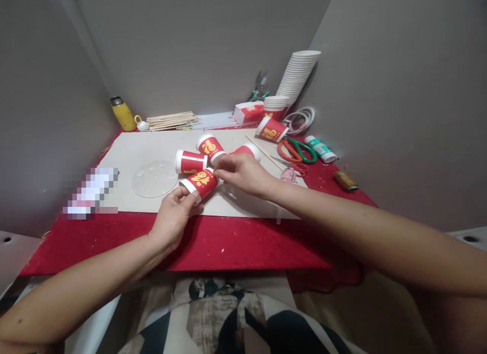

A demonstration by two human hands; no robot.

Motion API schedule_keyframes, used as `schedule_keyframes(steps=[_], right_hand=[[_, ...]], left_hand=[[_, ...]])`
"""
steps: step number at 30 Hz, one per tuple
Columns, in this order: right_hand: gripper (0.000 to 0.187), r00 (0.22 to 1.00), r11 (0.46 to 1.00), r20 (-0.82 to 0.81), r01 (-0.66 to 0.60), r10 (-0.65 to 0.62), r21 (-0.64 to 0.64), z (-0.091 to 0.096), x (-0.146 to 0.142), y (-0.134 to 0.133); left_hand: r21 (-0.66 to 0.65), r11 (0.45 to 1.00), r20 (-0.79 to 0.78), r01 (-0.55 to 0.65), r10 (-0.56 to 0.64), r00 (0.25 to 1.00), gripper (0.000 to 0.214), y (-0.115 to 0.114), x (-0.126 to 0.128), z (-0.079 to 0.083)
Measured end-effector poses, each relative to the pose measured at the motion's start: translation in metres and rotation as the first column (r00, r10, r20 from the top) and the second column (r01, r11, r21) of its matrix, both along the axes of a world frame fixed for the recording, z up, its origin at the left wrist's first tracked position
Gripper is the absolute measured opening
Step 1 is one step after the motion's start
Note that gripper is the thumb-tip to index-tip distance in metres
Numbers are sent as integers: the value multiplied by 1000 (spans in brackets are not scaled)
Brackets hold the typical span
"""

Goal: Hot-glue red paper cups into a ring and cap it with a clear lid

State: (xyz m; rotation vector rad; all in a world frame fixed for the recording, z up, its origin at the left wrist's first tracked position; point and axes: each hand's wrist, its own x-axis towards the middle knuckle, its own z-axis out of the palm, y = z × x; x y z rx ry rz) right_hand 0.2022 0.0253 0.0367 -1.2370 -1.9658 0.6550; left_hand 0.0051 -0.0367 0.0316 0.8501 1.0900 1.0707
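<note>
A red paper cup (201, 183) with gold lettering lies tilted on its side in my left hand (175, 212). My left fingers are wrapped round its white-rimmed mouth end. At the other end, my right hand (243, 174) pinches with thumb and forefinger against the cup's edge; the fingertips are partly hidden. Just beyond are a second red cup (190, 162) lying on its side and a third cup (210, 147), tilted. Behind my right hand another red cup (247, 150) is partly covered. A clear round plastic disc (154, 179) lies left of the cups.
A pale board (125, 151) covers much of the red tabletop (228, 242). Scissors (299, 151), a cup (271, 129) and a green-white tube (320, 148) lie right. Behind stand stacked cups (299, 75), wooden sticks (171, 120) and a yellow bottle (124, 114). Grey walls enclose the table.
</note>
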Motion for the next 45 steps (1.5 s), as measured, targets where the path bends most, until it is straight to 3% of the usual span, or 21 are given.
schedule_keyframes(steps=[7,11,14,16,18,22,24,27,30,34,40,45], right_hand=[[6,998,999,-49,42,-43,-22,-11,0,1],[8,997,997,-72,37,-42,-61,-15,3,0],[5,996,996,-82,35,-43,-87,-15,4,-1],[5,996,995,-81,35,-43,-93,-15,5,-1],[8,996,995,-78,32,-39,-93,-13,4,-1],[17,997,999,58,45,-44,-25,-10,5,-4],[25,979,996,194,40,-55,78,-8,5,-6],[31,941,985,338,-24,-35,169,-8,4,-10],[35,915,988,402,-22,-42,154,-10,3,-10],[38,936,994,350,-9,-28,106,-12,2,-9],[41,960,995,279,-20,-10,102,-19,1,-10],[41,964,992,265,-9,-25,127,-25,1,-11]], left_hand=[[8,995,20,101,-101,995,27,0,1,-4],[16,984,-110,177,-174,979,21,-4,-18,3],[180,980,-303,89,-31,953,22,1,-37,12],[401,915,-402,36,140,905,18,12,-46,17],[516,850,-474,106,180,862,13,27,-49,20],[393,793,-626,465,-140,767,31,49,-44,17],[334,762,-661,555,-230,714,41,54,-41,13],[327,750,-675,575,-241,698,48,56,-41,6],[326,725,-646,607,-297,703,52,58,-47,0],[322,677,-607,661,-388,693,63,63,-52,-11],[445,634,-650,633,-258,715,47,68,-46,-24],[452,646,-617,615,-271,739,44,66,-45,-24]])
